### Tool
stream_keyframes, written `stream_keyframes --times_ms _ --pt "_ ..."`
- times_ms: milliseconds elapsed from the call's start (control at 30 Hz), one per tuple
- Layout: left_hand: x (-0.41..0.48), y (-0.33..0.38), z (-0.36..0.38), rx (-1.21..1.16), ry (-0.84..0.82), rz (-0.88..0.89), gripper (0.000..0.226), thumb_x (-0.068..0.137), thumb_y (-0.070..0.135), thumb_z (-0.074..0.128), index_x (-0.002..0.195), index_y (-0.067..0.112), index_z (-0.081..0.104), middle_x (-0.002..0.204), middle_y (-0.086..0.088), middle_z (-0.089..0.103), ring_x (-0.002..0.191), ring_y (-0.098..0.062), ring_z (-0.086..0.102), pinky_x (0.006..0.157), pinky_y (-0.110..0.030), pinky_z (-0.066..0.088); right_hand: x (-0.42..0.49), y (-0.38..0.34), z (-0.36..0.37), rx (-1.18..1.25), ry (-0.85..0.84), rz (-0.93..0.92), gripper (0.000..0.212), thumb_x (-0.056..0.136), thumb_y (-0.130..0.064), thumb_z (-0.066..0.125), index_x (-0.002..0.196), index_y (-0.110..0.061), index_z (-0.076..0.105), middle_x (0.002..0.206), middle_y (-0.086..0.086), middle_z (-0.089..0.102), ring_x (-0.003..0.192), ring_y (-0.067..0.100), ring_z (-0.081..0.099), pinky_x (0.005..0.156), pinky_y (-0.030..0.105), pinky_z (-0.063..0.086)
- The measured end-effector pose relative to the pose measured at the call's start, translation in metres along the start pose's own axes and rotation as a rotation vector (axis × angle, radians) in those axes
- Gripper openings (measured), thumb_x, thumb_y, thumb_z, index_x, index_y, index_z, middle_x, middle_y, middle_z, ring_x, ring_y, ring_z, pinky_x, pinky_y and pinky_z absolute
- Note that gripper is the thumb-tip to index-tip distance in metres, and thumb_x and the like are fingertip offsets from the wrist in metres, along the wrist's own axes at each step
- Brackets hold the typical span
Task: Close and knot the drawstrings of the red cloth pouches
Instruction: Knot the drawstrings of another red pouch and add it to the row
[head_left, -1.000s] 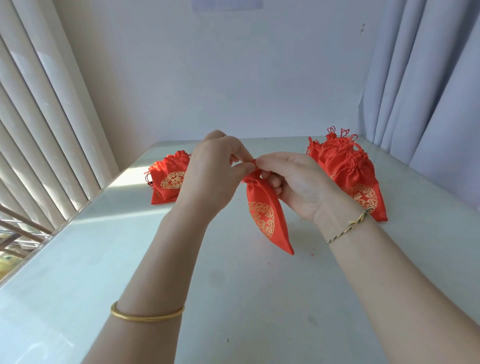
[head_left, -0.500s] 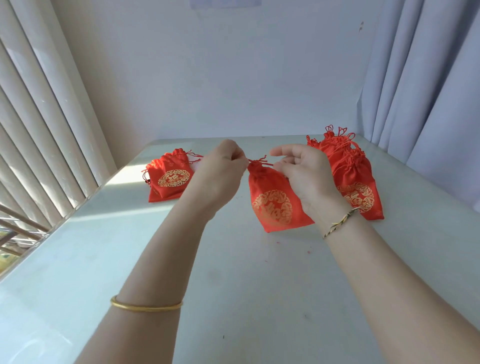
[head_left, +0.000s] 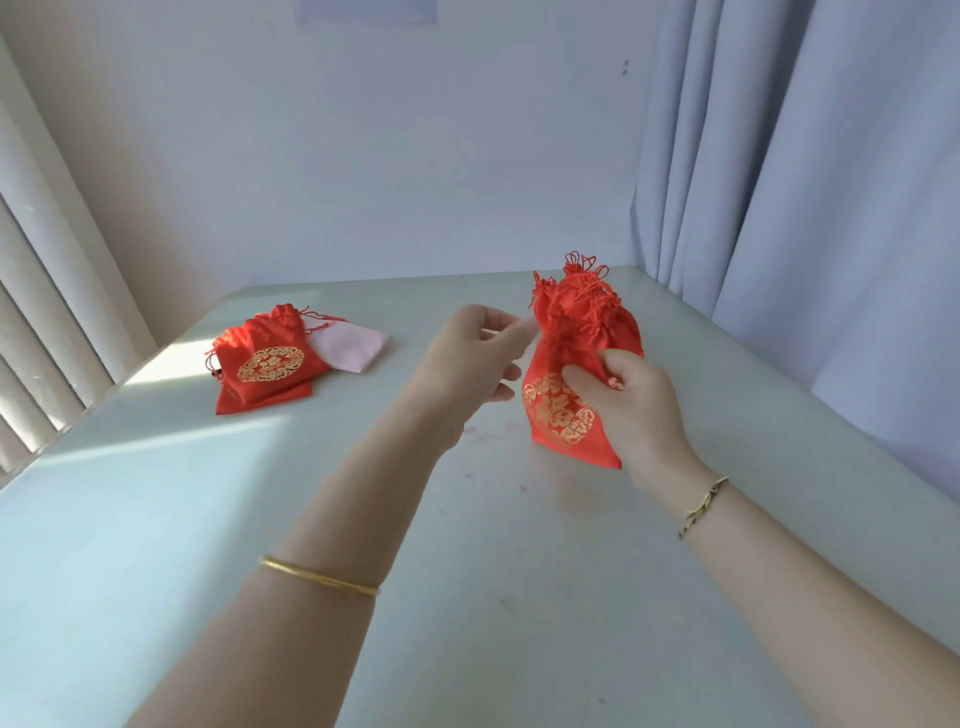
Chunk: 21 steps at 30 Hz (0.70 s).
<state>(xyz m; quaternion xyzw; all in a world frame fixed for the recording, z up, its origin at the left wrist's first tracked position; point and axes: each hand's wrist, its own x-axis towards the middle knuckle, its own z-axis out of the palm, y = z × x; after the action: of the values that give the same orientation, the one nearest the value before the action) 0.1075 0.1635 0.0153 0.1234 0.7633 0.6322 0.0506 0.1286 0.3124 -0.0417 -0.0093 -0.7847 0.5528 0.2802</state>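
Observation:
My right hand (head_left: 631, 400) grips a red cloth pouch (head_left: 558, 415) with a gold emblem by its upper part, low over the table and just in front of the right-hand pile of red pouches (head_left: 584, 306). The held pouch's neck is gathered shut. My left hand (head_left: 467, 364) hovers just left of the pouch with its fingers apart and nothing in it. A second, smaller stack of red pouches (head_left: 265, 364) lies at the far left of the table.
A pale pink cloth (head_left: 350, 345) lies beside the left stack. The white table (head_left: 467, 597) meets a wall at the back, vertical blinds (head_left: 47, 312) on the left and a grey curtain (head_left: 831, 208) on the right.
The pouch has been carried right, from between both hands to the right pile. My left hand has let go of its drawstring and opened; my right hand now holds it alone.

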Motion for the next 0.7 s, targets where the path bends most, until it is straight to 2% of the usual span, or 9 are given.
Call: stream_keyframes --times_ms 67,133,233,333,467,500,567,633,700 --pt "0.006 -0.017 0.017 0.098 -0.039 -0.04 0.045 0.086 0.03 0.064 0.123 0.012 0.047 0.108 -0.004 0.055 0.069 -0.01 0.054 0.063 -0.024 0.049 0.005 0.01 -0.017 0.077 -0.002 0.087 0.014 0.084 -0.014 0.066 0.074 -0.004 0.064 0.07 0.015 0.065 0.069 0.011 0.056 0.068 0.035 0.047" --pt "0.011 -0.032 0.035 0.148 -0.118 -0.11 0.057 0.085 0.028 0.067 0.132 0.009 0.041 0.117 -0.008 0.053 0.068 -0.01 0.054 0.059 -0.021 0.048 0.013 0.019 -0.03 0.133 -0.054 0.151 0.009 0.084 -0.014 0.066 0.075 -0.014 0.067 0.075 0.004 0.069 0.074 0.015 0.063 0.074 0.036 0.052" --pt "0.02 -0.046 0.056 0.163 -0.14 -0.083 0.027 0.087 0.018 0.064 0.11 0.006 0.056 0.08 -0.006 0.059 0.057 -0.009 0.051 0.046 -0.014 0.043 0.029 0.026 -0.039 0.141 -0.103 0.169 0.011 0.084 -0.014 0.066 0.073 -0.016 0.066 0.075 0.003 0.068 0.069 0.012 0.064 0.073 0.034 0.052" --pt "0.028 -0.051 0.073 0.134 -0.048 -0.067 0.013 0.085 0.013 0.065 0.092 0.004 0.057 0.061 -0.004 0.052 0.044 -0.006 0.05 0.042 -0.016 0.042 0.041 0.038 -0.044 -0.128 -0.015 0.084 0.022 0.083 -0.021 0.066 0.067 -0.006 0.062 0.065 0.006 0.062 0.06 0.009 0.055 0.06 0.03 0.043" --pt "0.034 -0.054 0.089 0.221 -0.039 -0.056 0.017 0.085 0.016 0.065 0.081 0.008 0.05 0.054 -0.007 0.053 0.027 -0.002 0.045 0.034 -0.014 0.036 0.05 0.051 -0.049 -0.348 0.097 0.058 0.015 0.082 -0.027 0.064 0.074 -0.015 0.062 0.063 -0.006 0.054 0.067 0.016 0.054 0.062 0.027 0.035" --pt "0.037 -0.055 0.091 0.279 -0.012 -0.037 0.019 0.084 0.018 0.065 0.079 0.01 0.049 0.055 -0.007 0.055 0.029 -0.003 0.047 0.035 -0.015 0.037 0.05 0.053 -0.049 -0.371 0.106 0.072 0.011 0.082 -0.026 0.064 0.077 -0.017 0.061 0.064 -0.008 0.053 0.07 0.017 0.055 0.063 0.027 0.035" --pt "0.041 -0.059 0.092 0.38 0.064 -0.011 0.023 0.082 0.022 0.067 0.077 0.013 0.047 0.065 -0.009 0.06 0.046 -0.014 0.059 0.047 -0.022 0.046 0.05 0.054 -0.046 -0.388 0.141 0.106 0.009 0.082 -0.026 0.065 0.084 -0.018 0.06 0.068 -0.008 0.051 0.075 0.02 0.056 0.066 0.028 0.038" --pt "0.042 -0.059 0.091 0.413 0.098 -0.022 0.023 0.081 0.024 0.067 0.081 0.014 0.046 0.073 -0.011 0.063 0.059 -0.024 0.061 0.058 -0.03 0.051 0.047 0.053 -0.044 -0.4 0.22 0.123 0.017 0.081 -0.025 0.065 0.093 -0.014 0.059 0.085 0.0 0.055 0.085 0.023 0.056 0.073 0.032 0.042" --pt "0.041 -0.059 0.089 0.363 0.088 -0.044 0.024 0.083 0.022 0.066 0.09 0.012 0.046 0.069 -0.007 0.06 0.05 -0.017 0.057 0.049 -0.024 0.048 0.04 0.048 -0.043 -0.412 0.304 0.113 0.023 0.081 -0.02 0.064 0.1 -0.011 0.054 0.1 0.006 0.054 0.09 0.023 0.054 0.077 0.034 0.042"
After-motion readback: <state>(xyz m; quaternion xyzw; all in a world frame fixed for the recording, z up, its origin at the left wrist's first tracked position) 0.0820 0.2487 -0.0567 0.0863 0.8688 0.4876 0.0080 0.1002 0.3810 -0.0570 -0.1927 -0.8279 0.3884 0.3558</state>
